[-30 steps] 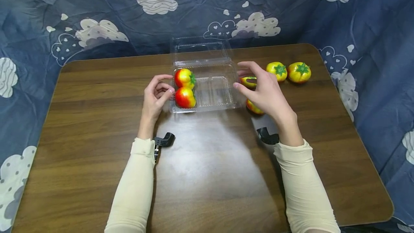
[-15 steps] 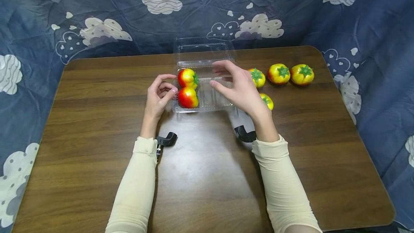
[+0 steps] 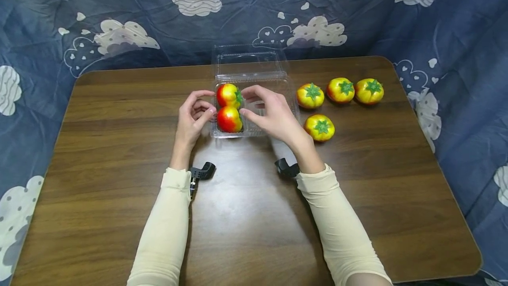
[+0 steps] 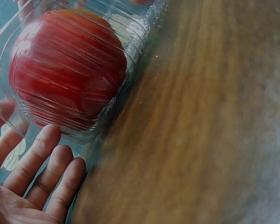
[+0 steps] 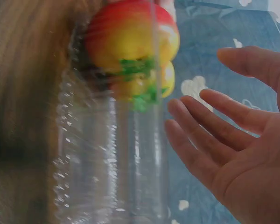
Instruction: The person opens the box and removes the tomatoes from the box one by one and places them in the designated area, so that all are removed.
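Observation:
A clear plastic clamshell box (image 3: 270,131) stands with its lid (image 3: 250,63) raised at the back. Along its left side sit two red-and-yellow fruits with green leafy tops, the front fruit (image 3: 229,119) and the rear fruit (image 3: 227,95). My left hand (image 3: 190,118) is at the box's left wall; the left wrist view shows its relaxed fingers (image 4: 42,142) with tips right at the plastic. Over the box's right half is my right hand (image 3: 275,116), holding nothing. Its thumb and index fingertip come close to the two fruits' right sides. In the right wrist view its fingers (image 5: 200,126) are spread loosely.
Right of the box, several more such fruits lie on the brown wooden table (image 3: 254,233): one nearest the front (image 3: 319,127), the others in a row behind (image 3: 340,90). A blue cloud-print cloth (image 3: 238,21) hangs behind the table.
My right hand has moved left from beside the loose fruits on the right to over the box, close to the two fruits inside. The left hand stays at the box's left wall.

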Action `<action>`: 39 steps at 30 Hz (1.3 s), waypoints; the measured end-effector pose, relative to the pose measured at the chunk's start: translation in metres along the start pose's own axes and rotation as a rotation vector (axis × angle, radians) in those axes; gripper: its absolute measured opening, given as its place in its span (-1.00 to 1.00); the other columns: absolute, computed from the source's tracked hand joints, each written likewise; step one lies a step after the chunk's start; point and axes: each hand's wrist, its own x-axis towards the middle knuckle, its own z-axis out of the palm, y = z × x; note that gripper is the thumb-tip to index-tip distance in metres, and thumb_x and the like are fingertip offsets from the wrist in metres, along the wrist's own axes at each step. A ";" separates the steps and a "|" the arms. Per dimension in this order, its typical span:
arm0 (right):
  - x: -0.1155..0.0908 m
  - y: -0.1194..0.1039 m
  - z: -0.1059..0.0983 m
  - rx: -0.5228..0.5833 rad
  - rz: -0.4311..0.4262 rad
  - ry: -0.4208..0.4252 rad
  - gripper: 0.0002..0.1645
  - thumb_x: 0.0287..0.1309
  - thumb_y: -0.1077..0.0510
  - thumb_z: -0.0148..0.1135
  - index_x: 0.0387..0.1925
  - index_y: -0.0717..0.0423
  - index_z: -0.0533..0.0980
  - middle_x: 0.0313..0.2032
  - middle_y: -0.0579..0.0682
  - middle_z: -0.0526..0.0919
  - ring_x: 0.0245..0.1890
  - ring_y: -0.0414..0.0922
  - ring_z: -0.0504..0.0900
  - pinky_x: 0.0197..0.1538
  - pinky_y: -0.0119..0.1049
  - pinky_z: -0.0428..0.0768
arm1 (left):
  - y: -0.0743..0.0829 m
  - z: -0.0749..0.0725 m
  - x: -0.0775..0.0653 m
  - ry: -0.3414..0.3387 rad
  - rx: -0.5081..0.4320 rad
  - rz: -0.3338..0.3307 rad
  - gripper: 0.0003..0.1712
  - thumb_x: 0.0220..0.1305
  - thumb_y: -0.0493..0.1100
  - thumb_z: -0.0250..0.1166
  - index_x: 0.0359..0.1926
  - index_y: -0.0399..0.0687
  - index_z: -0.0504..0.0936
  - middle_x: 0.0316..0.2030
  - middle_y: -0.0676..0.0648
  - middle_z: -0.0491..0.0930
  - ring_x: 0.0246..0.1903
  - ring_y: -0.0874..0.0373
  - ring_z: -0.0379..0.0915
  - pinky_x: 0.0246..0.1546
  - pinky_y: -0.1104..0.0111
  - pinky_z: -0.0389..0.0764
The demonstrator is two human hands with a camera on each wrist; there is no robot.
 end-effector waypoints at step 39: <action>0.006 0.013 0.032 -0.154 -0.035 -0.031 -0.31 0.10 -0.11 0.62 0.17 0.11 0.61 -0.05 0.00 0.71 -0.12 -0.06 0.67 -0.04 -0.26 0.68 | -0.002 -0.001 0.000 -0.014 0.017 0.000 -0.56 0.31 -0.46 0.29 0.21 -0.44 0.56 -0.37 -0.15 0.68 -0.47 -0.02 0.59 -0.35 0.42 0.74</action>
